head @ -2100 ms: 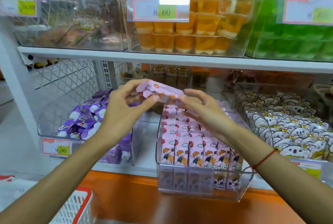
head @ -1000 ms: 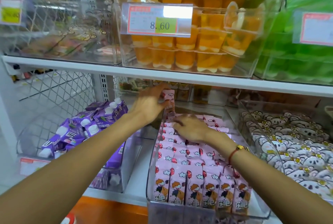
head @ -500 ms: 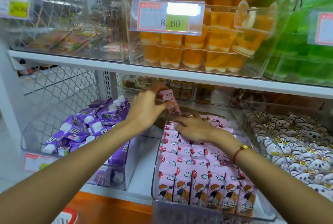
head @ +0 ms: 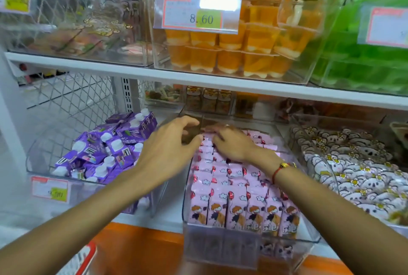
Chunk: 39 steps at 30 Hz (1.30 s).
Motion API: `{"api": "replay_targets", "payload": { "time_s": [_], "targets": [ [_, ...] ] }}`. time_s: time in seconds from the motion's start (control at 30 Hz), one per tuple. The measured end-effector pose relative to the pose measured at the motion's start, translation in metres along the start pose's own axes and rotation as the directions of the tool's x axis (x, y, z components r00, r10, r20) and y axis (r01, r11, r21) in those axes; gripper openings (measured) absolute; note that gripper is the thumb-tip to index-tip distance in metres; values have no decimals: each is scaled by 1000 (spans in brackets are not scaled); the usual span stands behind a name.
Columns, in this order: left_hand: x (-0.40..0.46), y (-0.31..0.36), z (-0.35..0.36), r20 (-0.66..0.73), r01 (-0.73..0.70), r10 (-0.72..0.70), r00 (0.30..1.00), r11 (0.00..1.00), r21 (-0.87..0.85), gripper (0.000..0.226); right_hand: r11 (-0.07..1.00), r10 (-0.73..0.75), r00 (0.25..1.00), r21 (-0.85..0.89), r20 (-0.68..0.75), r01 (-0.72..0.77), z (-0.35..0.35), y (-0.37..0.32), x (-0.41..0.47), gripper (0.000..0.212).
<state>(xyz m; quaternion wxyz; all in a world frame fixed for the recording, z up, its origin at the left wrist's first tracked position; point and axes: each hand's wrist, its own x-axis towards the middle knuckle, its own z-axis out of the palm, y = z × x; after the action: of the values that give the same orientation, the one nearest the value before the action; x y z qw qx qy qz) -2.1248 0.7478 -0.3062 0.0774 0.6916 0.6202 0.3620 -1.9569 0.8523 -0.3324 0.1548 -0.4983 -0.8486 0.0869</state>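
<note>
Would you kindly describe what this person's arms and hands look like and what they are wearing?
Both forearms are bare, with no sleeves in view, and neither the left hand nor the right hand wears a glove. The right wrist carries a thin red cord bracelet with a small gold-coloured charm. No watch shows on either wrist.
</note>
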Motion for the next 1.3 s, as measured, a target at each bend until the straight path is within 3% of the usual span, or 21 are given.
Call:
{"api": "replay_targets", "payload": {
  "time_s": [0.17, 0.33, 0.53, 0.7, 0.77, 0.87, 0.97, 1.03, 1.2, 1.3],
  "targets": [
    [-56, -4, 5, 109, 90, -72, 991, 980, -178, 34, 978, 135, 964, -186, 229, -93, 5, -1, 19, 47],
    [-68, -4, 11, 64, 81, -71, 995, 981, -177, 38, 963, 199, 950, -227, 240, -145, 7, -10, 28, 46],
    [-67, -8, 7, 94, 97, -82, 992, 980, -171, 36, 978, 207, 978, -5, -11, -207, 5, -12, 23, 29],
    [-66, -13, 6, 132, 112, -81, 988, 962, -250, 37, 903, 297, 944, 362, -143, -230, 6, -15, 21, 14],
    [-66, -13, 7, 124, 116, -85, 989, 956, -268, 36, 829, 314, 917, 541, -245, -139, 2, -23, 17, 2],
    [-62, -11, 4, 67, 153, -139, 988, 940, -306, 35, 558, 464, 799, 827, -382, 71, -7, -38, -2, 13],
    [-53, -4, -4, -34, 108, -136, 990, 893, -437, 30, 405, 641, 619, 885, -455, 231, -23, -49, -33, 6],
    [-48, 4, -10, -80, 60, -113, 990, 870, -489, 29, 321, 696, 580, 906, -423, 275, -33, -52, -55, 7],
    [-44, 33, -5, 42, -39, 63, 997, 902, -431, 44, 149, 645, 739, 981, -194, 127, -49, -58, -98, 6],
    [-55, 37, 2, 79, -85, 130, 988, 902, -424, 39, 167, 550, 823, 984, -142, 58, -49, -61, -113, 9]
  ]
}}
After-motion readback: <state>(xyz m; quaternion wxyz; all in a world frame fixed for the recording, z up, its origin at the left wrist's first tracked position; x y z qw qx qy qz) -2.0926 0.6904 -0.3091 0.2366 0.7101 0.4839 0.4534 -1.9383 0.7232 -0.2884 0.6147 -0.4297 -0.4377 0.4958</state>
